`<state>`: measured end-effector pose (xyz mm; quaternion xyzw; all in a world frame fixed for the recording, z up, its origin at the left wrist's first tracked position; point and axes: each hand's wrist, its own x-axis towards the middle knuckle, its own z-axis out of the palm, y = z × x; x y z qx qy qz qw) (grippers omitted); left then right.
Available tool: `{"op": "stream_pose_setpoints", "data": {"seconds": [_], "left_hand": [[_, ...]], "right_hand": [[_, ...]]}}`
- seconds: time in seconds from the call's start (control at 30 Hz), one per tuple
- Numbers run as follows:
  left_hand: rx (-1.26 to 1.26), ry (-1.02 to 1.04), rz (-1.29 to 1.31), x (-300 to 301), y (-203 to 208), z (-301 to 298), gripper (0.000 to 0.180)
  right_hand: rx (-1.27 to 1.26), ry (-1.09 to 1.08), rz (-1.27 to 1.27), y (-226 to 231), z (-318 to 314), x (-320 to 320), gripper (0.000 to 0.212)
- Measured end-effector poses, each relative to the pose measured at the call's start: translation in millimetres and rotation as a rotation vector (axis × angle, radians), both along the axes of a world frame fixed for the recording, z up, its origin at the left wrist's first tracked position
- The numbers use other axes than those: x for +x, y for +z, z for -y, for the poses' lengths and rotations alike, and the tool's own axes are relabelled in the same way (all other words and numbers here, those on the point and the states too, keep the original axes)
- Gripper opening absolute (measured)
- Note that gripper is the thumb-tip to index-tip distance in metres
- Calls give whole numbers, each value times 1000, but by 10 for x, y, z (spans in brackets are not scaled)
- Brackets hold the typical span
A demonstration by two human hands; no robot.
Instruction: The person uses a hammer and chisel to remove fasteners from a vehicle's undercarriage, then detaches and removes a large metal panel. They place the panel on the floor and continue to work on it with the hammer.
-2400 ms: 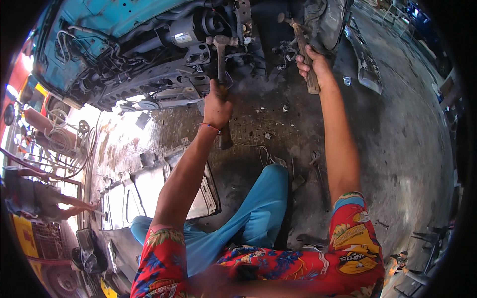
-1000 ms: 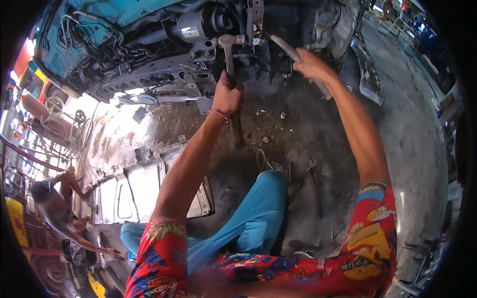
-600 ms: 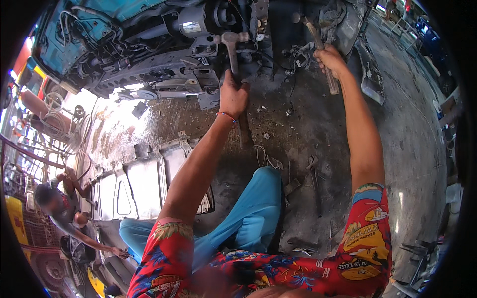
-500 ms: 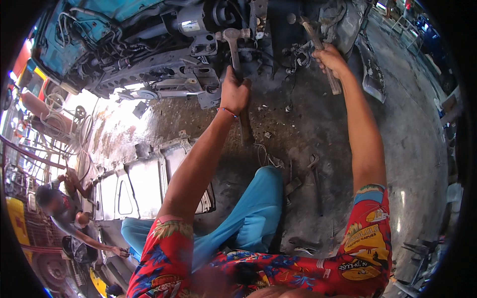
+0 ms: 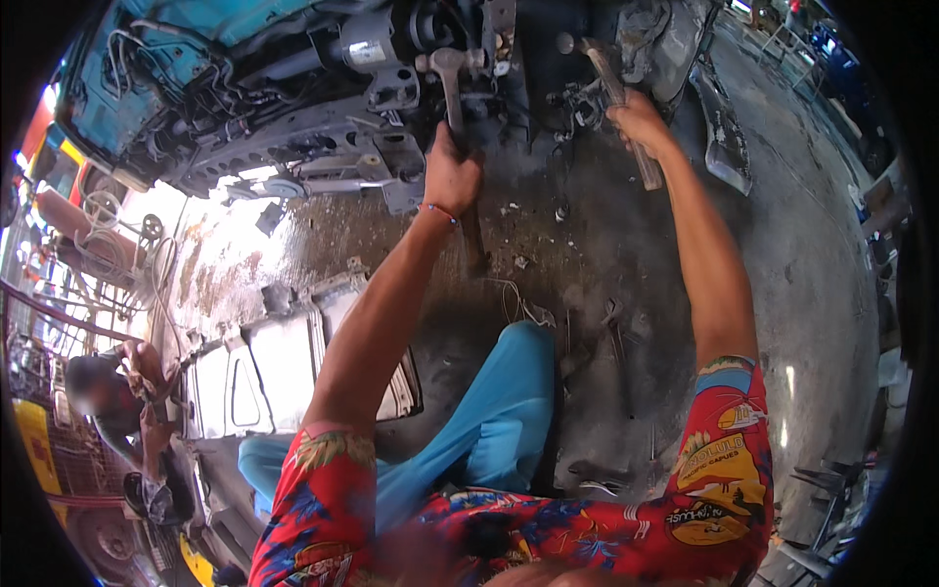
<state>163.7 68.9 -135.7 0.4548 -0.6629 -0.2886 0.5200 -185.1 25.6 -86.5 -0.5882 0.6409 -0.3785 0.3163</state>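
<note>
My left hand (image 5: pixel 453 178) is closed round the handle of a hammer. This hammer (image 5: pixel 451 63) has a two-ended metal head, which lies against or just in front of the vehicle's front underside (image 5: pixel 391 93); I cannot tell whether it touches. Its handle runs down below my fist. Off to the right, my right hand (image 5: pixel 638 119) grips a second hammer (image 5: pixel 608 76) by its worn wooden handle. That hammer is tilted, its small round head up and to the left near dark metal parts, the handle end showing below my palm.
A light metal panel (image 5: pixel 279 367) lies on the floor at left, beside my bent blue-trousered leg. A wrench (image 5: pixel 616 333) and other tools lie right of my knee. A curved metal piece (image 5: pixel 722 137) rests at right. Another person (image 5: pixel 137 421) crouches at far left.
Both hammers stay in my hands, and the whole view has shifted slightly. At far left, the other person's reaching arm has drawn back, and both their hands are now raised close together.
</note>
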Motion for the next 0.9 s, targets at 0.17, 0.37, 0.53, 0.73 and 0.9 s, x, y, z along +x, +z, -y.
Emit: {"op": "stream_pose_setpoints", "data": {"seconds": [0.17, 0.37, 0.53, 0.73, 0.9], "left_hand": [[-25, 86, 29, -33, -52, 31, 35], [-89, -25, -43, 46, -164, 119, 36], [128, 28, -27, 61, -273, 134, 34], [4, 45, -77, -19, -311, 114, 39], [106, 12, -74, 28, -311, 275, 39]], "right_hand": [[53, 6, 129, -55, 202, 95, 23], [16, 133, -337, -129, 122, 294, 61], [46, -60, 226, 63, 121, 187, 10], [-10, 172, -167, -4, -120, 207, 49], [-75, 26, 62, -179, -372, 253, 40]]}}
